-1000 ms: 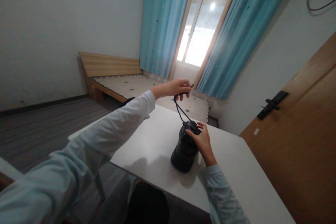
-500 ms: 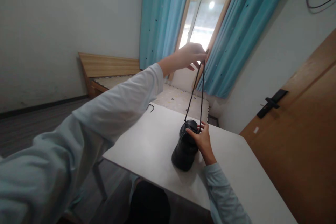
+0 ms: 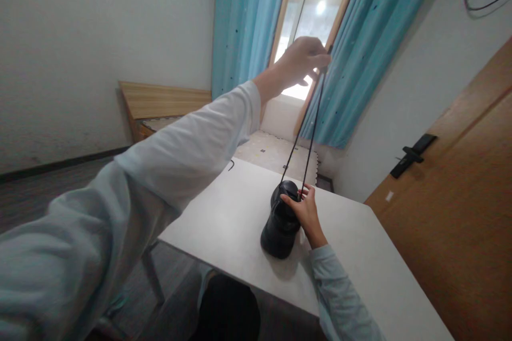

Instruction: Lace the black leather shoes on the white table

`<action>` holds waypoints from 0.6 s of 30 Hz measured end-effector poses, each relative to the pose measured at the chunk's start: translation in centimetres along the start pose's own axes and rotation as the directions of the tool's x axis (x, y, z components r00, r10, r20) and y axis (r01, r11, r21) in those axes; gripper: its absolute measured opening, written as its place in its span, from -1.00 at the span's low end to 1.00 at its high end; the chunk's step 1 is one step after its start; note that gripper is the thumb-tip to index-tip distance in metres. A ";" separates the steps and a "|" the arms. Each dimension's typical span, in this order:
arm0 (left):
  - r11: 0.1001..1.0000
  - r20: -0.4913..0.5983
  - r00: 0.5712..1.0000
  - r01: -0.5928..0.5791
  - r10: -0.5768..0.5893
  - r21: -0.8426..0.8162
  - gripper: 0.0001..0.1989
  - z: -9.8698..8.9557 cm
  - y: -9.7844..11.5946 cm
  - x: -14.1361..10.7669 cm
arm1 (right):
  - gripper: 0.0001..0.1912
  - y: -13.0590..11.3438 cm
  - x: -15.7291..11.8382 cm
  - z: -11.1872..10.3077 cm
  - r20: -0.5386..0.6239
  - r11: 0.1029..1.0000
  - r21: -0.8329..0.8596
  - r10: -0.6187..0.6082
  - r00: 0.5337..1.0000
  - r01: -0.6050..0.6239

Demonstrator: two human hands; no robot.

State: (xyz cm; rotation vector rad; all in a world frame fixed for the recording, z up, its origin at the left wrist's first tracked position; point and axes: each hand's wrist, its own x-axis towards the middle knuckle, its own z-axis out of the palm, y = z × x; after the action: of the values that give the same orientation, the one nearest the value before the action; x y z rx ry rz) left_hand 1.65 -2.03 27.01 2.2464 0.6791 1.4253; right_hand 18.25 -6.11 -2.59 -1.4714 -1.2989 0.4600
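Observation:
What looks like a black boot (image 3: 279, 237) stands on the white table (image 3: 216, 213), its wide rounded end towards me. Two long thin black laces (image 3: 310, 154) rise taut from its upper part. High in front of the window, my left hand (image 3: 306, 61) pinches them together, and a short dark end sticks out past the fingers. My right hand (image 3: 306, 210) is closed around the upper right side of the boot, thumb in front and fingers behind. The far side of the boot is hidden.
A thin black hook-like piece (image 3: 231, 165) shows at the table's far left edge, beside my left sleeve. Behind the table lie a bed (image 3: 268, 152) and a wooden headboard (image 3: 168, 100). Blue curtains (image 3: 252, 26) frame the window. A wooden door (image 3: 452, 197) is at the right.
My left hand has moved up and to the right, drawing the laces longer and tauter. My right hand and the boot have barely moved.

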 end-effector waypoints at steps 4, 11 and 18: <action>0.997 0.023 1.000 -0.005 0.007 -0.078 -0.91 2.2 1.2 0.2 | -0.07 0.5 0.1 0.3 -0.006 0.999 0.034 0.011 1.000 -0.011; 0.998 0.150 0.989 -0.007 0.016 -0.058 -0.88 5.3 2.7 -0.1 | -0.11 0.9 0.0 0.5 -0.042 0.998 0.055 0.012 0.999 -0.010; 0.998 0.050 0.999 0.024 -0.021 -0.053 -0.84 3.7 0.1 0.8 | -0.11 0.5 -0.1 0.5 -0.048 0.996 0.092 0.021 0.999 -0.017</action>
State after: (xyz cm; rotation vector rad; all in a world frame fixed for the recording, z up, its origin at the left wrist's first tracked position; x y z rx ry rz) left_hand 5.33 -1.85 26.16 2.2182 0.6411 1.3568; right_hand 18.03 -5.87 -3.20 -1.4111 -1.2108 0.4866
